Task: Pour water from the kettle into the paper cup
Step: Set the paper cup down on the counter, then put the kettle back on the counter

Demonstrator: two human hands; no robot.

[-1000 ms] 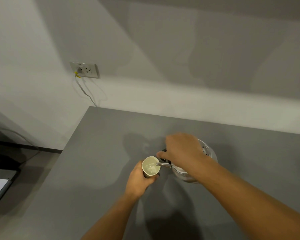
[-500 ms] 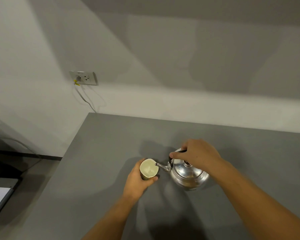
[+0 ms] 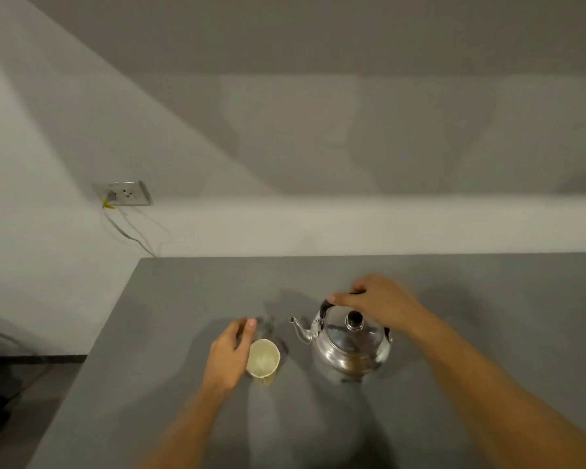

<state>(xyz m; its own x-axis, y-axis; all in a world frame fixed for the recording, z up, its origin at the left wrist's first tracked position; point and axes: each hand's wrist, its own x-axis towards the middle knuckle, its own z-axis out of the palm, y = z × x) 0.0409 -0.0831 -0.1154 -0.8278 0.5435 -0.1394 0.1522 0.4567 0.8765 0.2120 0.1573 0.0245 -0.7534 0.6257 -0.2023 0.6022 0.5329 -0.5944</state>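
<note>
From the head camera, both forearms reach forward over the grey worktop (image 3: 170,316). The right hand (image 3: 378,304) arches palm-down over the kettle (image 3: 351,346), wrist raised, fingers curled and clenched around its black top handle. The kettle stands upright on the worktop, its spout (image 3: 300,328) pointing left toward the paper cup (image 3: 263,360), with a clear gap between them. The cup stands just left of the kettle, mouth up and leaning slightly. The left hand (image 3: 229,353) lies against the cup's left side, fingers loosely spread and half-open, thumb lifted; whether it grips the cup cannot be told. A wall socket (image 3: 124,193) sits beyond the worktop's far left corner.
</note>
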